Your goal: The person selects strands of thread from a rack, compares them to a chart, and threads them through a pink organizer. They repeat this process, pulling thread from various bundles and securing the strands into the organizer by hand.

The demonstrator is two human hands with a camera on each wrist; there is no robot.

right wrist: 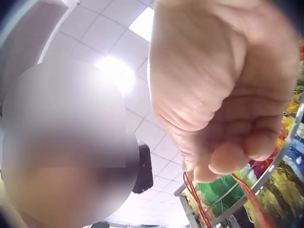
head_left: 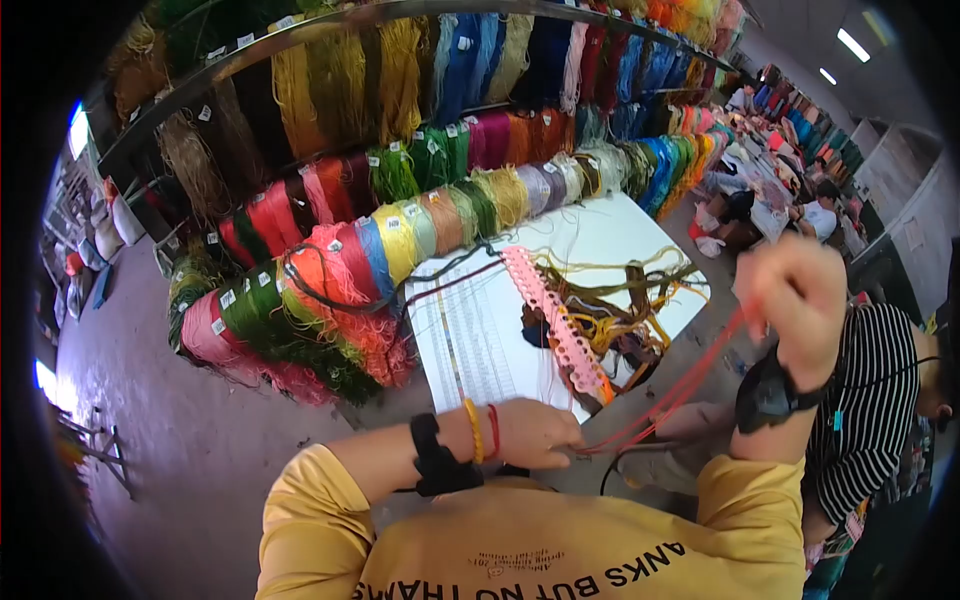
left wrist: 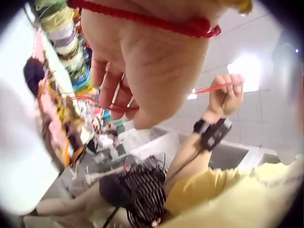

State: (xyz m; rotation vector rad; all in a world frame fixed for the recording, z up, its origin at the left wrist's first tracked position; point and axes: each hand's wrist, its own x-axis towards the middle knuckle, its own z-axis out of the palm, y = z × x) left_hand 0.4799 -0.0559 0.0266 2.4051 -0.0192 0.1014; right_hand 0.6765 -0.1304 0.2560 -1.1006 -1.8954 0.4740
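Red thread (head_left: 690, 385) stretches between the two hands. My right hand (head_left: 800, 295), raised at the right in the head view, has its fingers curled round one end; in the right wrist view strands hang from the right hand (right wrist: 223, 104). Low over the front edge of the white board, my left hand (head_left: 535, 432) holds the other end; the left hand (left wrist: 142, 66) has bent fingers with thread across them in the left wrist view. On the board (head_left: 600, 225) lies a pink strip with holes (head_left: 550, 325), with olive, brown and yellow threads looped along it.
A printed sheet (head_left: 460, 345) lies on the board's left part. Behind it runs a long row of coloured thread bundles (head_left: 440, 220), with more hanging from a metal rail above. At the right sits a person in a striped top (head_left: 870, 400); other people are farther back.
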